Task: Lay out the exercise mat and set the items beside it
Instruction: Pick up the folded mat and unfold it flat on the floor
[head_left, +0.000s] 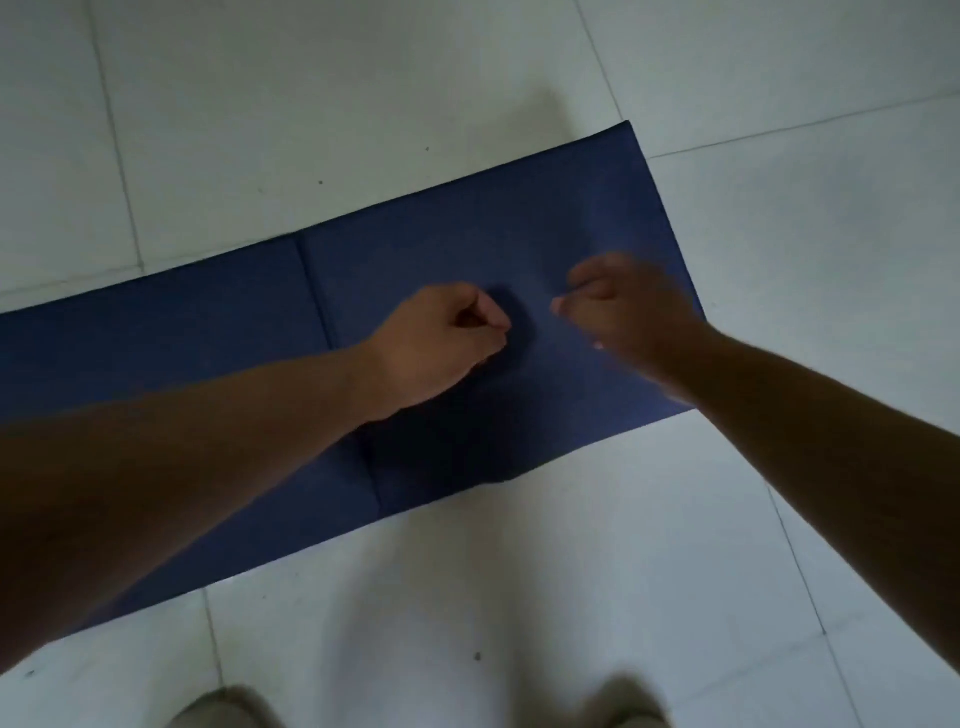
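Note:
A dark blue exercise mat (498, 228) lies flat on the white tiled floor, running from the left edge of the view to its right end at the upper right. A fold crease crosses it left of the middle. My left hand (441, 340) hovers over the mat's middle, curled into a loose fist with nothing in it. My right hand (623, 312) is just to the right of it, blurred, fingers curled in, also over the mat near its right end. No other task items are visible.
White floor tiles (311, 104) with grey grout lines surround the mat on all sides. At the bottom edge two blurred beige shapes (223, 709), apparently my feet, stand on the tiles just in front of the mat.

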